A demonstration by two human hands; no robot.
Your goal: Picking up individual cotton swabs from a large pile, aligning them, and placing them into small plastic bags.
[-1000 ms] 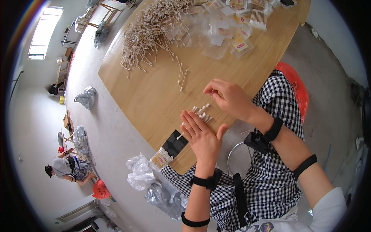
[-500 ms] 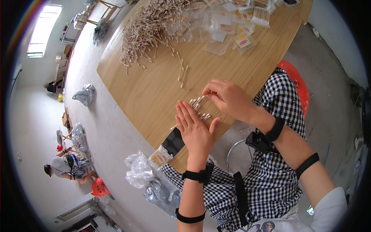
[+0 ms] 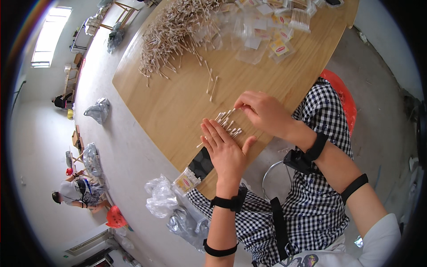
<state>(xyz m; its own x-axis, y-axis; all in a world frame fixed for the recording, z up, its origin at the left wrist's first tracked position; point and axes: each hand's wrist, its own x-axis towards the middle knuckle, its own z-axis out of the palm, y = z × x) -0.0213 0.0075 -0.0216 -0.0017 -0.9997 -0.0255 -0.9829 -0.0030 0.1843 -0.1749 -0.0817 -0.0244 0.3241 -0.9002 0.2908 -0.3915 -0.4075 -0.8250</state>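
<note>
My left hand (image 3: pixel 226 153) lies flat with its fingers stretched over a small batch of cotton swabs (image 3: pixel 231 129) near the table's front edge. Swab tips poke out past its fingers and beside its thumb. To the right of the batch, my right hand (image 3: pixel 267 116) pinches the end of one cotton swab (image 3: pixel 233 110) between thumb and fingertips. Just below my left hand's fingers sits a dark, patterned flat object (image 3: pixel 201 163). Beside it, at the table edge, is a clear packet of cotton swabs with a yellow label (image 3: pixel 186 180).
A large heap of loose cotton swabs (image 3: pixel 167 44) covers the table's far left. Clear bags with labels (image 3: pixel 280 48) and bundled swabs (image 3: pixel 300 20) lie at the far right. Two swabs (image 3: pixel 214 89) lie apart. Plastic bags (image 3: pixel 161 196) rest below the table; another person (image 3: pixel 73 191) sits at left.
Both hands keep nearly the same places. More swab tips show spread beside my left hand's fingers, and the whole view has shifted very slightly.
</note>
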